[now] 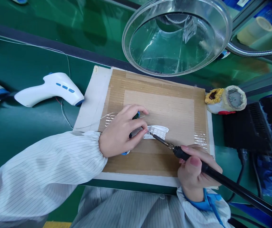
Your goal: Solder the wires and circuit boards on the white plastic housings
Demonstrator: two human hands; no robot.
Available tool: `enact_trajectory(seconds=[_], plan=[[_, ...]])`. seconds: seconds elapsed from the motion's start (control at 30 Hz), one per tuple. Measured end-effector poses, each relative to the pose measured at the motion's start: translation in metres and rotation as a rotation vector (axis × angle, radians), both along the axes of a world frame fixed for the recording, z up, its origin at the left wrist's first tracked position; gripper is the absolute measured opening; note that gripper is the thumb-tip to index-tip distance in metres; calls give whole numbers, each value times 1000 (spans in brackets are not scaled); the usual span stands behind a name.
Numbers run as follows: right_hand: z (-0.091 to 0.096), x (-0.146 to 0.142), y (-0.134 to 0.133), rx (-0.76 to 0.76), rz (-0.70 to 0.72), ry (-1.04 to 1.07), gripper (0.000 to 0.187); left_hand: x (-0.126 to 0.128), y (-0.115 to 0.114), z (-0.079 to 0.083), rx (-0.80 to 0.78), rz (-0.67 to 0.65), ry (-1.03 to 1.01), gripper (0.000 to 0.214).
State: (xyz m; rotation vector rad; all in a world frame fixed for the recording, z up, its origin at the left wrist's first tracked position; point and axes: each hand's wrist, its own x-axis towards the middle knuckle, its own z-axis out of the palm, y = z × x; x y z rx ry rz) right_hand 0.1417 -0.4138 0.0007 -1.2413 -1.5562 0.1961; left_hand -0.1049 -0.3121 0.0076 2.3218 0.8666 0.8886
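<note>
White striped smock (117, 210), lower edge of frame; left sleeve (38, 171) lower left, gathered cuff (94, 139); right sleeve (204, 212) lower right, blue inner cuff (208, 202); left hand (120, 131), right hand (193, 171) bare.

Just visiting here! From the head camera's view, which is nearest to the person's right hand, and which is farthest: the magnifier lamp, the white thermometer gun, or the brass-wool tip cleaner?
Starting from the right hand:

1. Brass-wool tip cleaner, up and to the right
2. Magnifier lamp lens, towards the top of the view
3. White infrared thermometer, far over on the left
</note>
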Motion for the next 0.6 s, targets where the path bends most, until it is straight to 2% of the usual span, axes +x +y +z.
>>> enact_trajectory(seconds=[0.33, 0.5, 0.6], plan=[[0, 3, 1, 23, 51, 3, 24, 1, 0, 0, -12, 12, 6, 16], [-5, 2, 8, 184, -31, 58, 26, 1, 0, 2, -19, 4, 6, 16], [-7, -2, 7, 79, -23, 152, 30, 1, -1, 2, -16, 0, 7, 17]])
